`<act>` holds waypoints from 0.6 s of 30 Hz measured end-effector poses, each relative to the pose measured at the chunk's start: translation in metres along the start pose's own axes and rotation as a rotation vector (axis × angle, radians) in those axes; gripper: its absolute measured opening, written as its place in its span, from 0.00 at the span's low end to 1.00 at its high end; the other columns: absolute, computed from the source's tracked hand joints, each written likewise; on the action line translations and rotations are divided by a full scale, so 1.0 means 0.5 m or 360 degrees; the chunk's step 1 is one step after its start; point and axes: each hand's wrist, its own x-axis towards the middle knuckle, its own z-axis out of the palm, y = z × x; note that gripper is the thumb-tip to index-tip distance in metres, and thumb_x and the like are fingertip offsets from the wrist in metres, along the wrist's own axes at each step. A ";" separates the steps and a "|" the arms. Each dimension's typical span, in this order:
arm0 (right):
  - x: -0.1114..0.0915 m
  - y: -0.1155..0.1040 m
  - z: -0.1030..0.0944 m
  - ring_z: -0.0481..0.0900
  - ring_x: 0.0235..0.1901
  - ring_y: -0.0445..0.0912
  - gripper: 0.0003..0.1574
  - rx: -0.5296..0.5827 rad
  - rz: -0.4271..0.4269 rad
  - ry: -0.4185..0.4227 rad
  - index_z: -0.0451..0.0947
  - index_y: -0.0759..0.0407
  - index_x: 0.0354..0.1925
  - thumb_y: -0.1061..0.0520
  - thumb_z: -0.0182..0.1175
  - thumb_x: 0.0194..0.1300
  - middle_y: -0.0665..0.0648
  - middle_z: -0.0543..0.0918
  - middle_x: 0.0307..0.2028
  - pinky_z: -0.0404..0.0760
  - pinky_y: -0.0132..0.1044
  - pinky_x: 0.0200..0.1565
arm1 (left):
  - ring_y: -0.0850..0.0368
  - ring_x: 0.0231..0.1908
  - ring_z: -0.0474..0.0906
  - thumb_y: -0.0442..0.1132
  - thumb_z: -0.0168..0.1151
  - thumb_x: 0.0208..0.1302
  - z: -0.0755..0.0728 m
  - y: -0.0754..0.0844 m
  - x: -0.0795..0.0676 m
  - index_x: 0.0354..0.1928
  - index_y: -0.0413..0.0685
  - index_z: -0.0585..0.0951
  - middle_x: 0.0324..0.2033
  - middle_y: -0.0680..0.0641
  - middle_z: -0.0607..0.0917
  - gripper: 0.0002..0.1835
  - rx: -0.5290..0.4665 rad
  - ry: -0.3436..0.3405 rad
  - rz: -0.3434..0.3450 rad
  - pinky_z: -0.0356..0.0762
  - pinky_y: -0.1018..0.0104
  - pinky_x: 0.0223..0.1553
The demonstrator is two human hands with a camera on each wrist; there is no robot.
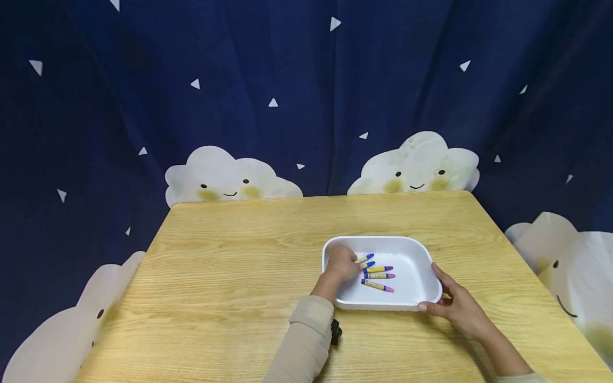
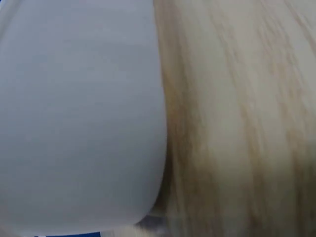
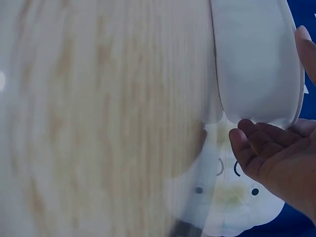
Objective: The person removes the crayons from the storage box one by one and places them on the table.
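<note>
A white rectangular tray (image 1: 402, 306) with rounded corners stands on the wooden table. Inside it lie several crayons (image 1: 377, 285) in yellow wrappers, with pink, purple and blue tips pointing right. My left hand (image 1: 342, 263) reaches over the near rim into the tray's left part, fingers bent down at two blue-tipped crayons (image 1: 367, 265) and covering their left ends. I cannot tell whether it pinches one. At the tray's right end my right hand (image 1: 462, 309) grips the near corner, thumb on the rim. In the right wrist view its fingers (image 3: 264, 140) lie against the outer end wall.
The wooden table (image 1: 230, 276) extends left of the tray and behind it. A dark blue curtain (image 1: 297, 64) with white triangles and smiling clouds hangs around the table. Part of a black device (image 1: 336, 332) shows at the left wrist.
</note>
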 end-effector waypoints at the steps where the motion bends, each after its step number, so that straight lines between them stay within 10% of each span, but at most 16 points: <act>1: 0.000 0.000 0.000 0.62 0.57 0.65 0.65 0.0003 -0.0002 0.0001 0.41 0.69 0.70 0.56 0.73 0.48 0.74 0.51 0.66 0.66 0.17 0.44 | 0.55 0.35 0.73 0.36 0.68 0.49 0.001 0.000 0.000 0.33 0.42 0.87 0.28 0.50 0.82 0.08 0.0036 0.0010 0.0009 0.67 0.70 0.45; 18: -0.001 0.004 0.000 0.64 0.56 0.64 0.64 0.0017 0.0011 -0.0005 0.42 0.68 0.71 0.56 0.73 0.49 0.74 0.52 0.66 0.71 0.21 0.44 | 0.58 0.32 0.70 0.36 0.74 0.41 0.000 0.001 -0.004 0.23 0.47 0.84 0.23 0.56 0.77 0.06 0.0024 0.0070 0.0006 0.67 0.71 0.42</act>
